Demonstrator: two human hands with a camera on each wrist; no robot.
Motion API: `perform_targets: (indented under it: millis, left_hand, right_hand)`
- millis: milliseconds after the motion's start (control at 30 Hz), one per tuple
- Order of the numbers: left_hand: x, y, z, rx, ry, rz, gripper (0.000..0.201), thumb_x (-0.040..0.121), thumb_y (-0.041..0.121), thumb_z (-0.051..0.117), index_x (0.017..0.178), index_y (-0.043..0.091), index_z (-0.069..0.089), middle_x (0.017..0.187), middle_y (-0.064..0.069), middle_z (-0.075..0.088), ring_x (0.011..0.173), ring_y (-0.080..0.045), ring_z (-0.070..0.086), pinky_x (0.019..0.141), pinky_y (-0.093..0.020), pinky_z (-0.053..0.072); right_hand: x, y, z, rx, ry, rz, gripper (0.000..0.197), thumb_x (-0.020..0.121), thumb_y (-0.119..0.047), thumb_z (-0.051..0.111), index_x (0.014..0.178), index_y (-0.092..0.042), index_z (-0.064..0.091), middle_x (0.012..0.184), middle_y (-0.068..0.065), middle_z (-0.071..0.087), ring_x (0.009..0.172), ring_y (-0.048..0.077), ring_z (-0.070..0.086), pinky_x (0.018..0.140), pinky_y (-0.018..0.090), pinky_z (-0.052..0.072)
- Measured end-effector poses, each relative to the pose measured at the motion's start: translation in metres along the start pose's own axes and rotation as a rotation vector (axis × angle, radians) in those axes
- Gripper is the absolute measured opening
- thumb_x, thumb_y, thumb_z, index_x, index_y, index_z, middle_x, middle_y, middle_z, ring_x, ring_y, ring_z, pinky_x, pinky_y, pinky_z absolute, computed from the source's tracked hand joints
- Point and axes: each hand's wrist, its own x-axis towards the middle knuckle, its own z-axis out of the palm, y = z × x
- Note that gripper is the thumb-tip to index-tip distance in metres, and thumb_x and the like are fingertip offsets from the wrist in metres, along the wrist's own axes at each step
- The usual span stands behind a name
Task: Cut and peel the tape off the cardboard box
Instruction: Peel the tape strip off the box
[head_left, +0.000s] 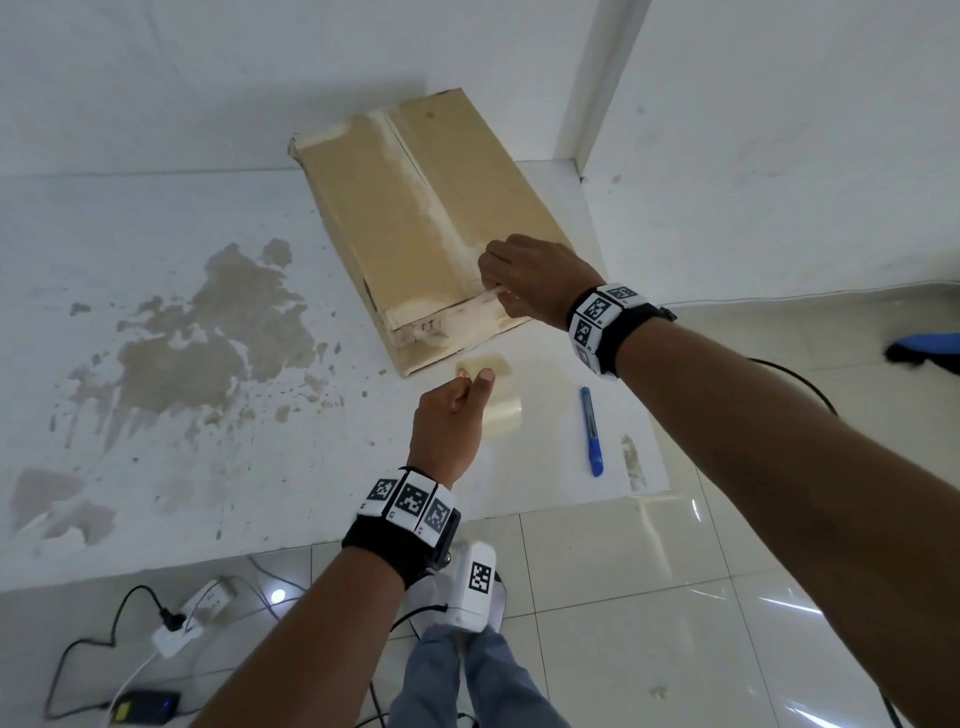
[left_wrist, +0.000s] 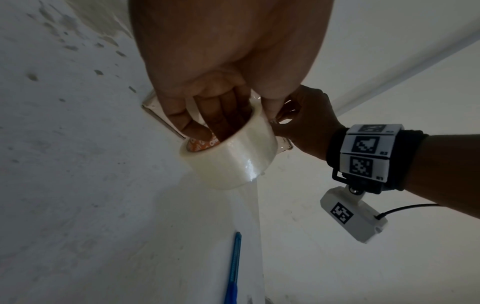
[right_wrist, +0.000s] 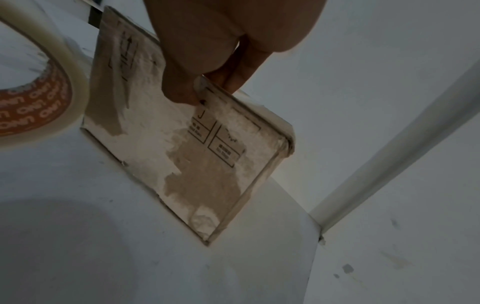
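Tape (head_left: 488, 297) at the cardboard box's (head_left: 415, 208) near top edge sits pinched in the right hand (head_left: 535, 283), apparently to start a peel. The left hand (head_left: 452, 415) curls around the tape roll (left_wrist: 231, 154), keeping it aside. The blue cutter (head_left: 592, 431) lies nearby on the counter (head_left: 156, 260).

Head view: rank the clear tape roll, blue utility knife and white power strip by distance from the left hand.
From the left hand:
1. Clear tape roll, gripped in that hand.
2. Blue utility knife, on the white sheet to its right.
3. White power strip, on the floor tiles, lower left.
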Motion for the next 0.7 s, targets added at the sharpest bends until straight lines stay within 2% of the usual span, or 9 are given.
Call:
perform_targets:
  millis: [67, 133, 233, 333, 500, 633, 700]
  left_hand:
    - [0.0, 0.003, 0.0, 0.002, -0.004, 0.007, 0.064, 0.097, 0.044, 0.053, 0.07, -0.012, 0.039, 0.061, -0.021, 0.044, 0.062, -0.024, 0.04, 0.063, -0.032, 0.034]
    - [0.0, 0.004, 0.0, 0.003, -0.007, 0.012, 0.064, 0.098, 0.043, 0.054, 0.069, -0.012, 0.039, 0.062, -0.019, 0.044, 0.062, -0.024, 0.04, 0.063, -0.032, 0.033]
    - [0.001, 0.003, 0.0, 0.002, -0.002, 0.004, 0.065, 0.097, 0.045, 0.053, 0.07, -0.013, 0.041, 0.065, -0.029, 0.049, 0.062, -0.025, 0.042, 0.063, -0.032, 0.034]
    - [0.002, 0.002, 0.0, 0.009, 0.001, 0.002, 0.066, 0.097, 0.046, 0.052, 0.071, -0.014, 0.043, 0.072, -0.037, 0.054, 0.063, -0.025, 0.044, 0.065, -0.033, 0.037]
    - [0.003, 0.0, 0.0, 0.023, -0.001, -0.004, 0.066, 0.097, 0.046, 0.052, 0.073, -0.015, 0.046, 0.073, -0.038, 0.055, 0.062, -0.025, 0.045, 0.062, -0.03, 0.036]
    - [0.003, -0.001, 0.001, 0.03, -0.006, -0.008, 0.065, 0.097, 0.047, 0.052, 0.072, -0.014, 0.047, 0.073, -0.037, 0.056, 0.062, -0.025, 0.047, 0.063, -0.031, 0.036]
    - [0.005, -0.001, 0.002, 0.037, -0.007, -0.002, 0.066, 0.097, 0.047, 0.051, 0.072, -0.014, 0.047, 0.072, -0.037, 0.056, 0.063, -0.026, 0.046, 0.064, -0.032, 0.037]
  right_hand:
    - [-0.003, 0.001, 0.0, 0.025, 0.011, -0.003, 0.019, 0.076, -0.009, 0.069, 0.092, -0.01, 0.061, 0.09, 0.006, 0.061, 0.078, 0.028, 0.058, 0.053, 0.036, 0.051]
    - [-0.005, 0.002, -0.001, 0.053, 0.025, -0.009, 0.018, 0.078, -0.021, 0.066, 0.093, -0.012, 0.062, 0.09, 0.003, 0.062, 0.078, 0.025, 0.058, 0.056, 0.035, 0.051]
    - [-0.003, 0.002, 0.0, 0.08, 0.054, 0.017, 0.011, 0.079, -0.021, 0.059, 0.086, -0.014, 0.065, 0.081, 0.0, 0.064, 0.069, 0.024, 0.058, 0.056, 0.034, 0.05]
    - [0.001, -0.001, 0.001, 0.046, 0.066, 0.037, 0.004, 0.074, -0.016, 0.064, 0.077, -0.014, 0.064, 0.074, 0.001, 0.062, 0.063, 0.024, 0.057, 0.049, 0.032, 0.048]
    - [0.004, -0.006, 0.004, -0.041, 0.051, 0.051, 0.018, 0.065, -0.019, 0.077, 0.075, -0.014, 0.063, 0.077, 0.001, 0.062, 0.066, 0.025, 0.06, 0.049, 0.024, 0.033]
    - [0.004, -0.014, 0.007, -0.12, 0.033, 0.09, 0.028, 0.062, -0.021, 0.08, 0.079, -0.011, 0.061, 0.081, 0.003, 0.061, 0.068, 0.027, 0.059, 0.047, 0.025, 0.033]
    - [0.002, -0.016, 0.008, -0.123, 0.04, 0.116, 0.03, 0.066, -0.024, 0.08, 0.084, -0.01, 0.06, 0.086, 0.004, 0.061, 0.072, 0.027, 0.059, 0.048, 0.027, 0.034]
